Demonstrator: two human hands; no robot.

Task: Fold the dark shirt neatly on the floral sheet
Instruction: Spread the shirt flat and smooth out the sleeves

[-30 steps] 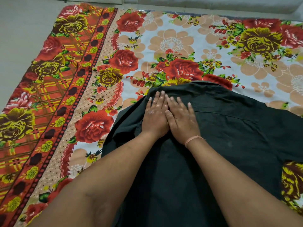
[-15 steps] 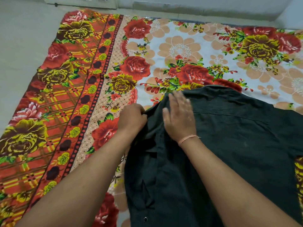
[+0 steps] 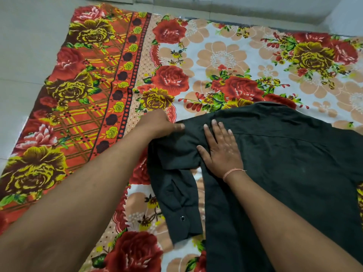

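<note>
So far, with the loose sleeve (image 3: pixel 179 203) nearest trailing unfolded, the dark shirt (image 3: pixel 294 163) spread on the floral sheet (image 3: pixel 225 55) looks barely begun: the right hand (image 3: pixel 221 154) presses it flat, fingers straight, while the left hand (image 3: pixel 162 125) has its grip narrowed, pinching the shoulder fabric.

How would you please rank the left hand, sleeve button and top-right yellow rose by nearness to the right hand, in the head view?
From the right hand:
1. left hand, close beside it on the left.
2. sleeve button, lower left, toward the person.
3. yellow rose, far upper right.
</note>
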